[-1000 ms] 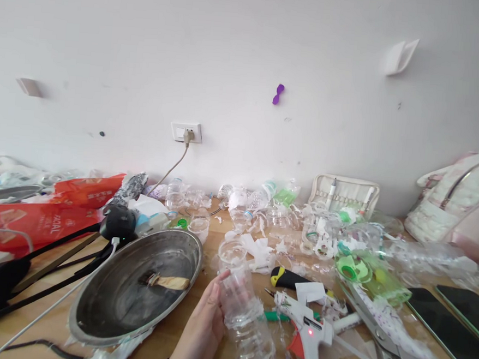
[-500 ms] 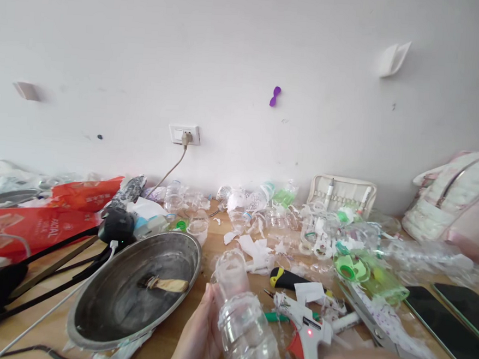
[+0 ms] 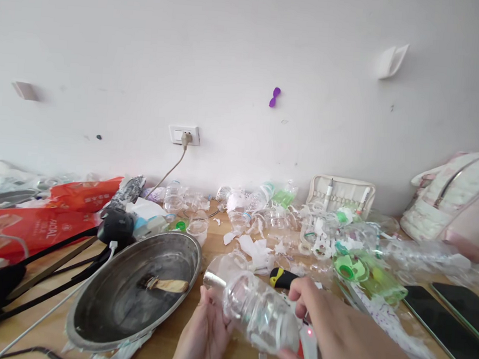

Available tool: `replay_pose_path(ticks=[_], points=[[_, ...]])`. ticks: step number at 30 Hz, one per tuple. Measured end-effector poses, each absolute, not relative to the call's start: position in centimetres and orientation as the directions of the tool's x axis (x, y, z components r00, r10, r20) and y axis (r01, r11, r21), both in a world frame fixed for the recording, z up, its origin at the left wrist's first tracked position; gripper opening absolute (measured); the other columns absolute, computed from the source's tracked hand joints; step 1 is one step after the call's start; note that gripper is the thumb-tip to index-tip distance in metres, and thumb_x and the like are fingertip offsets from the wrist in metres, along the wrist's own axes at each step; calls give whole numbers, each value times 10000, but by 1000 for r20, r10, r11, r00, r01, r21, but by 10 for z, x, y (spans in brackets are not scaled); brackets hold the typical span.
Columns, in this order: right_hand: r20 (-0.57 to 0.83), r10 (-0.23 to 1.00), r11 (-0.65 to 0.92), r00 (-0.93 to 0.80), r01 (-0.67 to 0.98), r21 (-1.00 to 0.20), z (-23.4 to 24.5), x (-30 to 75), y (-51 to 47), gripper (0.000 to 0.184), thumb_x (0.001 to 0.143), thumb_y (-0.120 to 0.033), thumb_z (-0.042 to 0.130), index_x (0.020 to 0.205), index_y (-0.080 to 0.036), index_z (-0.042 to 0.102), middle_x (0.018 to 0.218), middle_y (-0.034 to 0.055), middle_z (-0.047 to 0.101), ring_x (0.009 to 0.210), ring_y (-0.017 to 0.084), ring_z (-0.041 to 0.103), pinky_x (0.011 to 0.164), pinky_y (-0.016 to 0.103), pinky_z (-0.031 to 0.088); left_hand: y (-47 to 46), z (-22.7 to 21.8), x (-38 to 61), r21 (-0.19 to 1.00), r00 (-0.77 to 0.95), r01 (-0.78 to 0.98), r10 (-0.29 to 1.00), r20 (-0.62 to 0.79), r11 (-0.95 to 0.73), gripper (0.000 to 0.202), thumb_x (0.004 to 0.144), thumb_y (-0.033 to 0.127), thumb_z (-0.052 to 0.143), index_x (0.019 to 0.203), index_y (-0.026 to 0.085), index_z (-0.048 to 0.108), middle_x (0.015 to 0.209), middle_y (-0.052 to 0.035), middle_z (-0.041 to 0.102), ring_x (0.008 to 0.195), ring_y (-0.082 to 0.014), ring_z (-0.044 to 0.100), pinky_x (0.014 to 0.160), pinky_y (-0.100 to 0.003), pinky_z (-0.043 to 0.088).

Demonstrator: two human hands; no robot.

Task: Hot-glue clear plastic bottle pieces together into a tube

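A clear, ribbed plastic bottle (image 3: pixel 257 306) lies tilted across the middle front. My left hand (image 3: pixel 208 330) is closed about its left end, with the thumb along the side. At the bottle's right end is my right hand (image 3: pixel 335 328), its thumb low against the plastic and its fingers curled over the top. Behind and partly under the right hand shows a white glue gun (image 3: pixel 309 345) with a lit red light; most of it is hidden. A yellow-and-black handle (image 3: pixel 280 278), perhaps of a cutter, lies just beyond the right fingers.
Left of my left hand stands a metal basin (image 3: pixel 108 296) with a wooden-handled brush (image 3: pixel 168 285) in it. Cut bottles and paper scraps (image 3: pixel 254 251) litter the back. Two phones (image 3: pixel 442 330) lie at right, near a backpack (image 3: pixel 459 200). A white cable (image 3: pixel 58 303) crosses the left.
The bottle has swung from pointing toward me to lying more crosswise. My right hand has moved up and left from the lower right edge onto its right end.
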State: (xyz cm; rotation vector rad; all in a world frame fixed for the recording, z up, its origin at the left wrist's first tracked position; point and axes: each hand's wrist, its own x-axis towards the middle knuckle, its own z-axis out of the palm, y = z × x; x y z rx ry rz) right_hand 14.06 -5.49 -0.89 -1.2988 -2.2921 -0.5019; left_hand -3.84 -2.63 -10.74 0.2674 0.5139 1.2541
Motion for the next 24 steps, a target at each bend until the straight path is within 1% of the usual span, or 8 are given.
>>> replay_pose_path(ticks=[3, 6, 8, 12, 15, 18, 21, 24], points=[[590, 733, 411, -339, 912, 14, -9, 146, -47, 308, 654, -280, 585, 908, -195, 434, 719, 30, 646, 545, 181, 633, 403, 254, 505, -23, -112, -41, 478, 226, -823, 949, -222, 308, 416, 885, 417, 306, 913, 207, 664, 1024, -40, 725, 1002, -192, 626, 977, -333, 370], [616, 746, 359, -253, 932, -52, -8, 152, -40, 121, 826, -302, 399, 909, -219, 429, 765, 37, 656, 598, 189, 648, 441, 288, 522, -24, -116, -43, 496, 227, -809, 946, -231, 315, 402, 883, 393, 335, 750, 206, 666, 931, -28, 745, 965, -171, 644, 929, -293, 410], [631, 742, 344, -226, 936, -69, -9, 155, -34, 137, 874, -293, 326, 919, -217, 431, 796, 53, 650, 668, 204, 650, 498, 325, 534, -26, -118, -44, 501, 233, -805, 946, -224, 317, 353, 867, 363, 402, 684, 202, 657, 832, -8, 750, 939, -157, 654, 934, -275, 410], [606, 762, 366, -227, 924, -115, -17, 161, -18, 112, 878, -295, 389, 944, -225, 446, 833, 50, 638, 738, 225, 626, 591, 416, 538, -29, -120, -46, 496, 254, -804, 944, -213, 328, 256, 808, 343, 531, 660, 189, 672, 768, -2, 755, 921, -156, 662, 943, -272, 413], [594, 775, 382, -218, 909, -165, -24, 164, -8, 102, 872, -290, 424, 934, -227, 475, 867, 42, 643, 793, 239, 608, 666, 470, 512, -28, -121, -47, 499, 269, -797, 939, -213, 341, 229, 748, 370, 608, 726, 164, 704, 880, -52, 766, 980, -174, 641, 946, -269, 411], [587, 790, 374, -180, 899, -228, -26, 165, -3, 131, 874, -297, 410, 926, -222, 505, 904, 45, 640, 839, 242, 586, 722, 485, 475, -31, -122, -47, 523, 312, -774, 934, -175, 357, 289, 674, 385, 683, 834, 146, 720, 1045, -87, 725, 1069, -202, 593, 958, -270, 396], [518, 843, 363, -143, 863, -352, -25, 163, -4, 227, 868, -365, 410, 1005, -216, 511, 1002, 61, 627, 940, 258, 560, 777, 496, 450, -35, -120, -47, 578, 363, -731, 924, -121, 363, 317, 606, 354, 741, 872, 181, 726, 1091, -57, 707, 1094, -243, 571, 954, -308, 391], [411, 906, 307, -98, 821, -481, -23, 162, -8, 318, 846, -442, 431, 1089, -240, 472, 1108, 49, 577, 1045, 253, 506, 850, 484, 418, -39, -117, -47, 653, 418, -647, 900, -127, 392, 369, 552, 309, 770, 898, 188, 723, 984, -63, 742, 1039, -257, 586, 895, -324, 401]])
